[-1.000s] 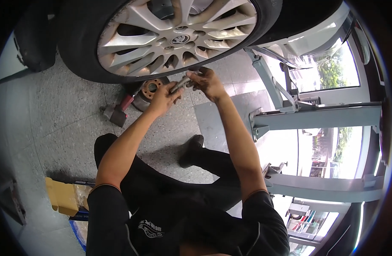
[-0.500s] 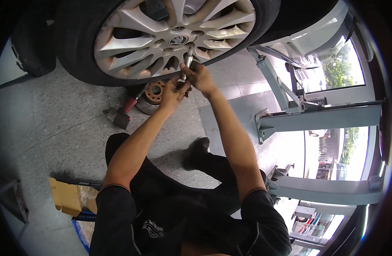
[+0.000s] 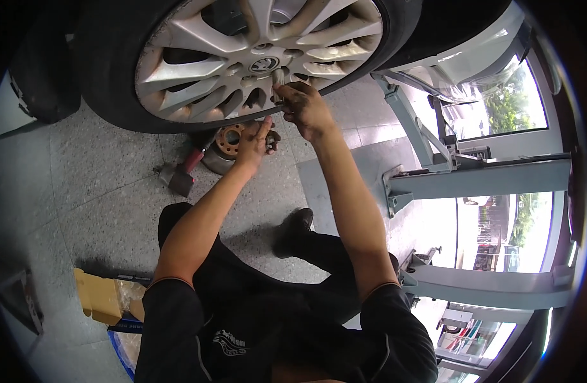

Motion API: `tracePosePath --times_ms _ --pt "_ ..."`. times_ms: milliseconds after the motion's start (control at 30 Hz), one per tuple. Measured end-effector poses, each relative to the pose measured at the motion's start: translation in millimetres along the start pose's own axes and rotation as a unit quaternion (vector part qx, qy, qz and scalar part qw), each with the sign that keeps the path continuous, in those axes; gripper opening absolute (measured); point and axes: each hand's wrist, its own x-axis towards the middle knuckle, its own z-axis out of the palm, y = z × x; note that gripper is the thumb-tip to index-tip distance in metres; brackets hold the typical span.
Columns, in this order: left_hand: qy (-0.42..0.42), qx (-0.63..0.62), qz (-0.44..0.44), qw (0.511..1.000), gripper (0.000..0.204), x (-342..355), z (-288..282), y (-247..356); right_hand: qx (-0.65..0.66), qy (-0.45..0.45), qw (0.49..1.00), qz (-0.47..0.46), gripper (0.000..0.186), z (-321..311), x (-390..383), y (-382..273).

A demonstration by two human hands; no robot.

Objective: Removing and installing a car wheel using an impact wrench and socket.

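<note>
A silver multi-spoke alloy wheel (image 3: pixel 197 38) with a black tyre (image 3: pixel 108 83) stands upright before me. My right hand (image 3: pixel 306 108) is closed around a metal socket (image 3: pixel 278 78), its end at a bolt hole just below the centre cap (image 3: pixel 264 64). Lower and to the left, apart from the wheel, is my left hand (image 3: pixel 254 145). Its index finger points up while the other fingers curl round small dark metal pieces, too unclear to name. Behind that hand a rusty brake disc (image 3: pixel 228 142) lies on the floor.
A red and grey impact wrench (image 3: pixel 181 175) lies on the floor beside the disc. At the lower left is an opened cardboard box (image 3: pixel 98 297) with blue packaging. Grey lift arms (image 3: pixel 485 177) reach in from the right. My shoe (image 3: pixel 296 230) is on the tiled floor.
My hands have come apart: the left has dropped away from the socket, and the right has pushed closer to the wheel. The wheel has turned slightly.
</note>
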Motion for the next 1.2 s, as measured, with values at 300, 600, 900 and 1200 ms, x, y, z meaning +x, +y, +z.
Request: tracePosePath --times_ms 300,600,900,1200 --pt "-0.024 -0.053 -0.03 0.998 0.035 2.9 11.7 -8.2 0.239 0.135 0.96 -0.053 0.025 16.4 -4.1 25.8" --pt "0.002 -0.006 -0.081 0.997 0.036 -12.1 8.2 -25.7 0.379 0.134 0.904 -0.147 0.034 32.7 -17.1 31.1" --pt "0.054 -0.009 -0.047 0.997 0.036 -21.9 11.5 -30.4 0.375 0.217 0.888 -0.152 0.025 46.2 -3.1 30.8" --pt "0.027 0.0 -0.086 0.996 0.031 -24.1 4.3 -29.4 0.309 0.126 0.942 -0.039 0.037 23.8 -1.5 27.3"
